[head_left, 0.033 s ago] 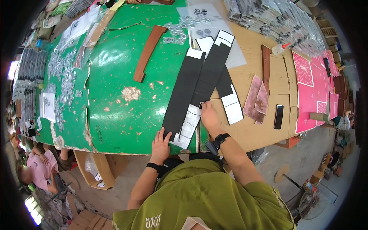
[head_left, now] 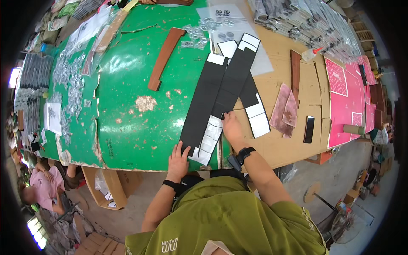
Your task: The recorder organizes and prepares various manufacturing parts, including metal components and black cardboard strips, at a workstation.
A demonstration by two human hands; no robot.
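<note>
Several long black flat strips with white panels at their ends lie crossed on the table. The leftmost black strip (head_left: 204,91) slants down toward me, and my left hand (head_left: 177,163) rests on its near end with fingers stretched out and apart. Partly under it runs a second black strip (head_left: 236,74), with white panels near its lower end. My right hand (head_left: 232,129) has its fingers closed at the right edge of this second strip. Beneath both, a third strip (head_left: 256,111) angles down to the right, its middle hidden.
A brown wooden piece (head_left: 166,59) lies on the green tabletop (head_left: 127,85). To the right are another wooden piece (head_left: 295,72), a pink cloth (head_left: 283,112), a phone (head_left: 309,129) and a red-tipped bottle (head_left: 311,53). Small bagged parts (head_left: 195,37) sit farther back. A person (head_left: 44,187) is at lower left.
</note>
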